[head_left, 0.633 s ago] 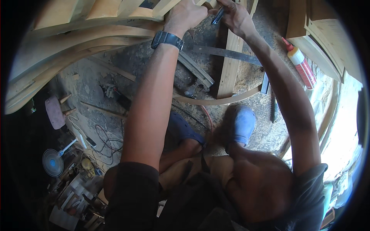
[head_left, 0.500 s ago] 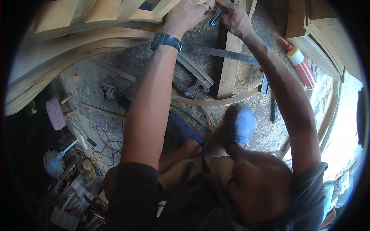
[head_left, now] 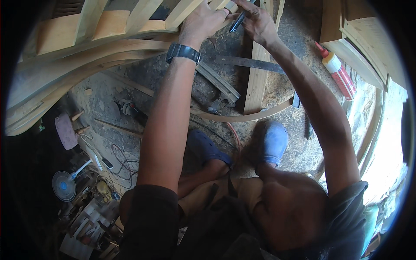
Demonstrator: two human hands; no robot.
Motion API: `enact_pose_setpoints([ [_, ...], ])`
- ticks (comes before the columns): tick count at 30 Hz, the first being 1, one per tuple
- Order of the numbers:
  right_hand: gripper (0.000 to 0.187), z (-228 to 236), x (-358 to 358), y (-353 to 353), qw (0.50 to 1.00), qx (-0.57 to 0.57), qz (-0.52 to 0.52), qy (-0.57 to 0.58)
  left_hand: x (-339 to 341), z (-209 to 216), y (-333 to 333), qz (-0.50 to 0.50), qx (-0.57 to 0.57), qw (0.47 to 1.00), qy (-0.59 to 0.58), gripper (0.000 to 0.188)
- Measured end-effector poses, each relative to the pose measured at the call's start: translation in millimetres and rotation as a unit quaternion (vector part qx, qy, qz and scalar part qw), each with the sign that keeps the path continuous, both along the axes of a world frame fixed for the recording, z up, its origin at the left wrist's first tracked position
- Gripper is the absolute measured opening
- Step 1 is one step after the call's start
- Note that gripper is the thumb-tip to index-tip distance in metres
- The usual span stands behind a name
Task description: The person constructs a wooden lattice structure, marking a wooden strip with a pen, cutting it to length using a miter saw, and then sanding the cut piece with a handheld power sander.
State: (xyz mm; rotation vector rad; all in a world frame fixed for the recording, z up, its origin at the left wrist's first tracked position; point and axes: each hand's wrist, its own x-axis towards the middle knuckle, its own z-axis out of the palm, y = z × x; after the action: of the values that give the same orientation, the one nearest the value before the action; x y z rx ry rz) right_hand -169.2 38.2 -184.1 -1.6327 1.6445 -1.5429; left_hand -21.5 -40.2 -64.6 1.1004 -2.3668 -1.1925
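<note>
At the top edge, my left hand (head_left: 203,22), a dark watch on its wrist, is closed around the edge of a curved wooden frame (head_left: 147,26) with several pale slats. Its fingertips are partly hidden by the wood. Just to the right, my right hand (head_left: 258,25) grips a dark pen (head_left: 236,22), which slants down to the left out of the fingers. The thumbs and fingers of both hands are close together beside the frame's edge.
On the dusty floor lie a wooden board (head_left: 255,86), a metal strip (head_left: 249,63), a metal bar clamp (head_left: 216,80) and a thin bent wood strip (head_left: 247,117). A glue bottle (head_left: 340,73) lies right, beside another wooden piece (head_left: 355,52). A fan (head_left: 65,185) and cables are lower left.
Both hands have shifted slightly left and up, the pen moving with the right hand. More of the slatted frame shows at the upper left as the view has tilted a little.
</note>
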Motion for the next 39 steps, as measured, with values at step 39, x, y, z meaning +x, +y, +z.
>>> enact_pose_setpoints([
  [39, 0.062, 9, -10, -6, 0.991, -0.052, 0.115, -0.049, 8, -26, -34, -0.131, -0.227, 0.965, 0.02, 0.032],
])
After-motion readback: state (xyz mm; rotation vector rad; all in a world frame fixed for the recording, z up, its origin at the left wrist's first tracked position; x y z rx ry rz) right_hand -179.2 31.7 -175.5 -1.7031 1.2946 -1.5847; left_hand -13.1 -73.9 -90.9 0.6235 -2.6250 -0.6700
